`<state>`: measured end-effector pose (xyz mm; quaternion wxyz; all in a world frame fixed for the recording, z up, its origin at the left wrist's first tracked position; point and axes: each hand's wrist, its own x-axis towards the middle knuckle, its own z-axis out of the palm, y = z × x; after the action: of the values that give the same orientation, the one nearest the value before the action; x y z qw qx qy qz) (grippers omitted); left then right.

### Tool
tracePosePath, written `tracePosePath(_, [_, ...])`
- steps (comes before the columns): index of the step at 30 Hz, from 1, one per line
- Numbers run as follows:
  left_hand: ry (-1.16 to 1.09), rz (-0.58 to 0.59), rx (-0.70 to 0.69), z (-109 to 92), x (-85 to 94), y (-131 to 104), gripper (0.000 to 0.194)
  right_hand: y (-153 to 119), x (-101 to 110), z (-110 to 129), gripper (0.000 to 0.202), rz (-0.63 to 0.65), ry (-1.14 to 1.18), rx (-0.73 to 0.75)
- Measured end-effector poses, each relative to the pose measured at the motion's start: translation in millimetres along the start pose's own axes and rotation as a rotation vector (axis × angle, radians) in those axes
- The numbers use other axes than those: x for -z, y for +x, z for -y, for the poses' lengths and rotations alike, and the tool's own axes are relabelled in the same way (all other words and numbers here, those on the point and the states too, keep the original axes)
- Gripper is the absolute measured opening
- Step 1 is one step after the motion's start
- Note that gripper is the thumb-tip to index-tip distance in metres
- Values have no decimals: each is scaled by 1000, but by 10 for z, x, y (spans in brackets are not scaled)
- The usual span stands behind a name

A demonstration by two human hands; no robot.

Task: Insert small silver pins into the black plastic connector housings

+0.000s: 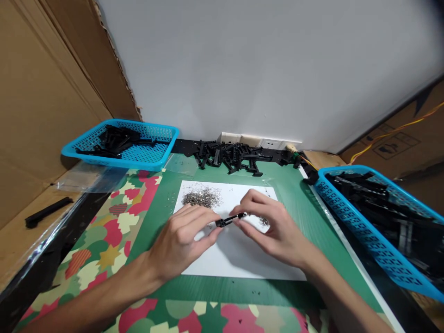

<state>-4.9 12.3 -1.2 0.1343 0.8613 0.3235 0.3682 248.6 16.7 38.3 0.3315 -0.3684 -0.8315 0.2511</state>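
Over a white sheet of paper [225, 259], both hands hold one small black plastic part [227, 220] between them. My left hand [185, 233] pinches its left end with thumb and fingers. At the other end, my right hand [268, 226] is closed on the part with thumb and forefinger. The part is narrow and slightly tilted, and its tips are partly hidden by my fingers. Behind my left hand lies a heap of tiny metal pieces [201, 197], too fine to make out. A smaller cluster of metal pieces [264, 221] shows beside my right hand.
A pile of black plastic parts [232, 155] lies at the back against the wall sockets [272, 144]. Blue baskets with black parts stand at left [161, 162] and right [367, 245]. A single black strip [48, 212] lies far left. Cardboard [52, 69] walls the left side.
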Motion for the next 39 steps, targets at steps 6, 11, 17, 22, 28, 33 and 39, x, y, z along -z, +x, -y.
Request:
tracePosePath(6, [108, 94, -33, -9, -47, -40, 15, 22, 95, -45, 27, -38, -189, 19])
tracePosePath(11, [185, 132, -59, -40, -106, -60, 12, -11, 53, -134, 30, -64, -466, 122])
tracePosePath(17, [262, 128, -80, -121, -122, -47, 13, 2, -157, 18, 12, -222, 30, -127])
tracePosePath(22, [281, 111, -75, -136, -120, -28, 13, 32, -272, 84, 19, -120, 176, -296])
tracePosePath(28, [244, 123, -75, -76, -136, -54, 12, 17, -317, 63, 15, -108, 131, -286])
tracePosePath(33, [213, 133, -62, -63, -145, -63, 12, -2, -335, 83, 13, -134, 42, -228])
tracePosePath(39, [180, 89, -55, -68, -158, -91, 10, -33, -362, 135, 17, -105, -87, -180])
